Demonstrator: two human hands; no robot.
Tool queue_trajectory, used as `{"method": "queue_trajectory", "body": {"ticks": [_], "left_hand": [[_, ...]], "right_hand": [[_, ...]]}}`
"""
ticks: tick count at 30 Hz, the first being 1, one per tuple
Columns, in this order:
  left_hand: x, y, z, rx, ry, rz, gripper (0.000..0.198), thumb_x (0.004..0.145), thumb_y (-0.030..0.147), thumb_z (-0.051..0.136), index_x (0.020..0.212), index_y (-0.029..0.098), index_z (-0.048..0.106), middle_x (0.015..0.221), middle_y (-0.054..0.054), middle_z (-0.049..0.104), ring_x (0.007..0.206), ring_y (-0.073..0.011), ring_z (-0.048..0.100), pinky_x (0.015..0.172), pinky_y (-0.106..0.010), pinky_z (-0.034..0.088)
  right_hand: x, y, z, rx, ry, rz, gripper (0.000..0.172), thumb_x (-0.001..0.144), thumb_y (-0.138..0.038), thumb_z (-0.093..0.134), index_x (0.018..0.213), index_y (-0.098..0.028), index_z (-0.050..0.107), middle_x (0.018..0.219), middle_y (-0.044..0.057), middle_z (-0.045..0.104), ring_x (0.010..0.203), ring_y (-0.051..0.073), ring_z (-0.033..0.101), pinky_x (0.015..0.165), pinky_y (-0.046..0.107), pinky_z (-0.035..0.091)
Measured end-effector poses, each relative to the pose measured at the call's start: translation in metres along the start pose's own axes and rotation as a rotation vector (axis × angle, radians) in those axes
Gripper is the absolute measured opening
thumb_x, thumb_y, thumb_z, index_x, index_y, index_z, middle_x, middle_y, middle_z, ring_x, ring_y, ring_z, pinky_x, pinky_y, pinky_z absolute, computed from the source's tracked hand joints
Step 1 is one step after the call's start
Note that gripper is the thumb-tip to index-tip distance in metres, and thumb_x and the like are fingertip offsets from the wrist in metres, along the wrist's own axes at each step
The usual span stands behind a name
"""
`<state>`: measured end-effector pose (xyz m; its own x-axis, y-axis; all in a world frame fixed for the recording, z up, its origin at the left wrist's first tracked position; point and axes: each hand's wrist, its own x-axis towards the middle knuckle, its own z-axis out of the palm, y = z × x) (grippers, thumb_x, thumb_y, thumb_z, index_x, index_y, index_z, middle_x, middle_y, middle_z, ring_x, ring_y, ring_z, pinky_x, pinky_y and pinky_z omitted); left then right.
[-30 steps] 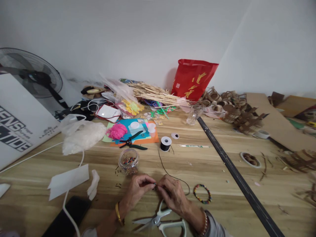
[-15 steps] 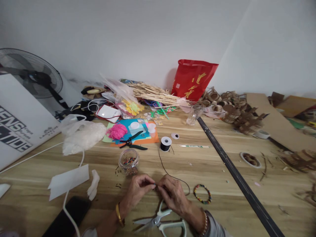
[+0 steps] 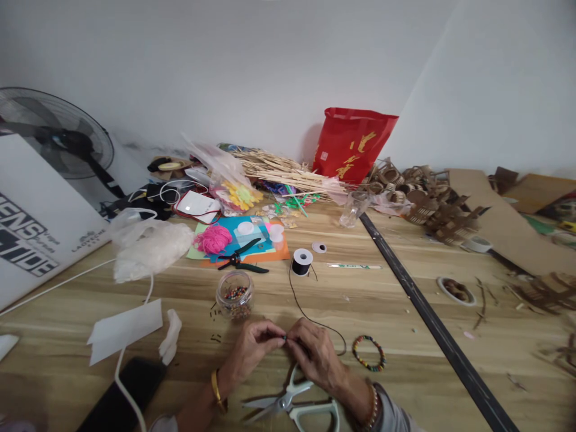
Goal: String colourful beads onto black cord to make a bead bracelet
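My left hand pinches a tiny dark bead between thumb and forefinger. Fingertip to fingertip with it, my right hand is closed on a black cord, whose end at the fingers is too small to make out. The cord curves back to a white-rimmed spool. An open glass jar of small coloured beads stands just beyond my left hand. Below my hands lie scissors with pale handles, blades apart. A ring-shaped beaded bracelet rests right of my right hand.
Black-handled pliers and pink yarn lie on coloured paper. A dark strip crosses the table on the right. A white cable and a black phone-like slab are at the left. A red bag stands at the back.
My left fingertips have shifted slightly right, closer to the right fingertips, and the bead shows a little more clearly. Everything else looks the same.
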<state>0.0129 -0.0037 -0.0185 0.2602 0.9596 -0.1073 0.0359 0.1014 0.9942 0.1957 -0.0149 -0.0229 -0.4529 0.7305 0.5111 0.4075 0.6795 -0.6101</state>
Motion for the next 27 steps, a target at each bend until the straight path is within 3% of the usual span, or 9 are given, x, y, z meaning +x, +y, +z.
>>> {"method": "queue_trajectory", "body": {"ticks": [11, 19, 23, 27], "left_hand": [[-0.0011, 0.0062, -0.0002, 0.015, -0.016, 0.007, 0.014, 0.067, 0.026, 0.070, 0.069, 0.013, 0.073, 0.065, -0.005, 0.072, 0.062, -0.0170, 0.063, 0.061, -0.025, 0.048], [-0.0003, -0.0006, -0.0005, 0.093, -0.008, 0.065, 0.017, 0.072, 0.029, 0.066, 0.067, 0.013, 0.071, 0.063, -0.004, 0.069, 0.062, -0.0163, 0.060, 0.060, -0.024, 0.045], [-0.0006, -0.0008, -0.0010, 0.118, -0.001, 0.096, 0.016, 0.073, 0.028, 0.065, 0.067, 0.014, 0.071, 0.063, -0.004, 0.068, 0.063, -0.0162, 0.058, 0.061, -0.024, 0.044], [-0.0011, 0.0025, 0.0006, 0.124, -0.010, 0.159, 0.015, 0.072, 0.027, 0.067, 0.065, 0.015, 0.072, 0.066, -0.005, 0.068, 0.066, -0.0172, 0.059, 0.065, -0.026, 0.045]], "right_hand": [[0.0018, -0.0031, -0.0018, -0.007, 0.019, 0.008, 0.012, 0.091, -0.014, 0.049, 0.082, -0.020, 0.055, 0.073, 0.003, 0.058, 0.066, 0.015, 0.054, 0.058, 0.025, 0.040], [0.0008, -0.0016, -0.0003, -0.009, 0.013, 0.001, 0.012, 0.090, -0.013, 0.048, 0.083, -0.020, 0.055, 0.073, 0.003, 0.058, 0.066, 0.015, 0.054, 0.058, 0.025, 0.040], [-0.0001, -0.0017, -0.0014, -0.006, 0.012, 0.008, 0.004, 0.089, -0.018, 0.052, 0.091, -0.020, 0.055, 0.079, 0.005, 0.059, 0.069, 0.017, 0.055, 0.059, 0.026, 0.043], [-0.0025, -0.0008, -0.0018, -0.007, 0.004, 0.000, 0.025, 0.088, -0.023, 0.058, 0.111, -0.020, 0.051, 0.097, 0.009, 0.061, 0.086, 0.021, 0.059, 0.071, 0.030, 0.047]]}}
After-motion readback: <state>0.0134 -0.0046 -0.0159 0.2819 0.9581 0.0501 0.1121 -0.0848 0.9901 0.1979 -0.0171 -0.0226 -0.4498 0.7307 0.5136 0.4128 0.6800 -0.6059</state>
